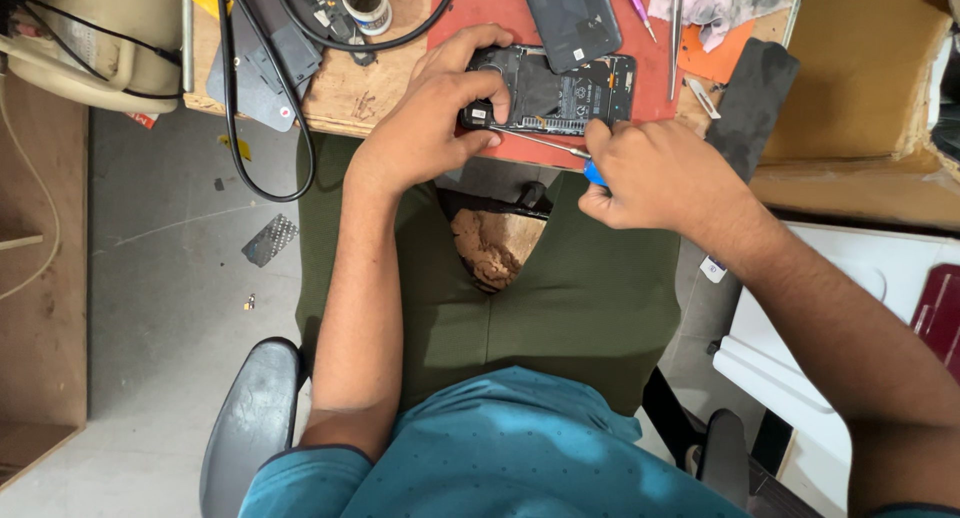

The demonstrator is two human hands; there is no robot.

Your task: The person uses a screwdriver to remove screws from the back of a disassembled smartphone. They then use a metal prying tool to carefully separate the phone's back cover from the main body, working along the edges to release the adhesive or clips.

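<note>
An opened black phone (570, 93) lies with its insides showing on a red mat (480, 8) at the near edge of a wooden bench. My left hand (440, 108) grips the phone's left end, thumb on its inner parts. My right hand (650, 173) is closed around a small screwdriver (545, 144) with a blue handle. Its thin metal shaft runs left along the phone's near edge, with the tip close to my left thumb. The phone's removed black back cover (572, 18) lies just beyond it.
A black cable (270, 128) loops off the bench edge at left, near a small roll of tape (365, 3). Tweezers (676, 28), a purple tool (637, 6) and a grey cloth (715, 3) lie at the back right. A dark pad (750, 103) leans at right. Chair armrests (250, 428) flank me.
</note>
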